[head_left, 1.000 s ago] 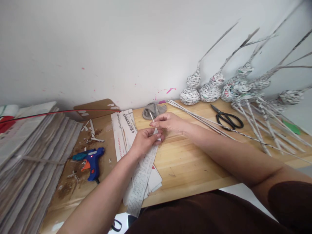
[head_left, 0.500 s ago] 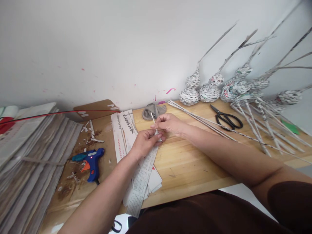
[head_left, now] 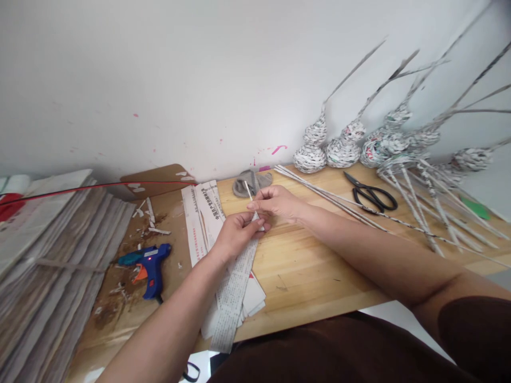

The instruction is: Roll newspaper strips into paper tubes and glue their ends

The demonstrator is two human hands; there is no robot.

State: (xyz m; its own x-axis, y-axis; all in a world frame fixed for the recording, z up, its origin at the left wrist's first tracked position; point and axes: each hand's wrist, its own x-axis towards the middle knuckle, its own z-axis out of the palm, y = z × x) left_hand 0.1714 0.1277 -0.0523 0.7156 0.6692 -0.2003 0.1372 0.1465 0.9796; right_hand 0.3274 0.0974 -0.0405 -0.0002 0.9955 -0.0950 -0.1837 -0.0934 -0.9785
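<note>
A long newspaper strip [head_left: 236, 298] runs up from the table's front edge into my hands, where its upper end is rolled into a thin white tube [head_left: 249, 190]. My left hand [head_left: 242, 230] is closed on the strip just below the rolled part. Close above it, my right hand [head_left: 275, 203] pinches the thin tube between thumb and fingers. Under the strip lies a stack of cut paper strips [head_left: 251, 299], some with printed Chinese characters. A grey cloth [head_left: 241, 186] lies just behind the hands, against the wall.
At left are a blue hot glue gun [head_left: 153, 270] and a tied stack of newspapers [head_left: 51, 266]. Rolled paper sticks [head_left: 335, 202], black scissors [head_left: 371, 194] and woven paper gourds [head_left: 310, 158] occupy the right. A cardboard piece [head_left: 155, 178] leans on the wall.
The hands stay nearly in place, both still on the paper. The lower end of the newspaper strip has shifted slightly up and right.
</note>
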